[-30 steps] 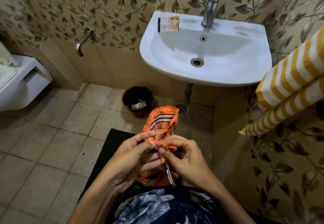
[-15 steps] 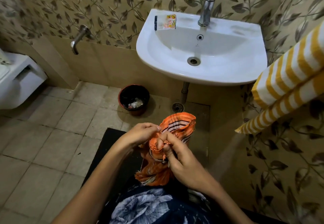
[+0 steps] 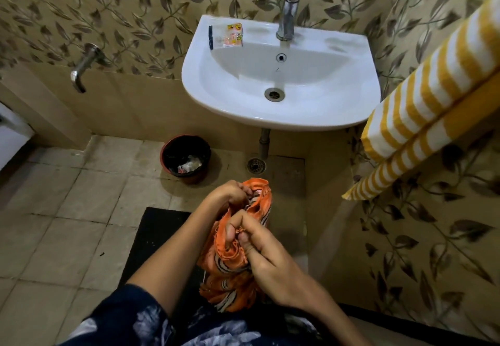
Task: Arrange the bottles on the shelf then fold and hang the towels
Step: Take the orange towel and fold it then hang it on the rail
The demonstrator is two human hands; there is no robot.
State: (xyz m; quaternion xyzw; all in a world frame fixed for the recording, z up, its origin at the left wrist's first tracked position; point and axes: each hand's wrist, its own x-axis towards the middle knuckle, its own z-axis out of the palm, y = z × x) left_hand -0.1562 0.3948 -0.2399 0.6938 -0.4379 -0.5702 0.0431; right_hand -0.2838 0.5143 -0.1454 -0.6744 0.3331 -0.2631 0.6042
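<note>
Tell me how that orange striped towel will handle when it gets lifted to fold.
Probably floppy: the orange towel bunches and sags between the left hand and right hand. It looks thin, so likely light. Its frayed edge may snag.

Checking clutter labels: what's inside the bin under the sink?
The bin holds a dark liner and some crumpled pale scraps with a bit of red near the bottom. What they are is unclear, and its near wall hides part of the inside.
</note>
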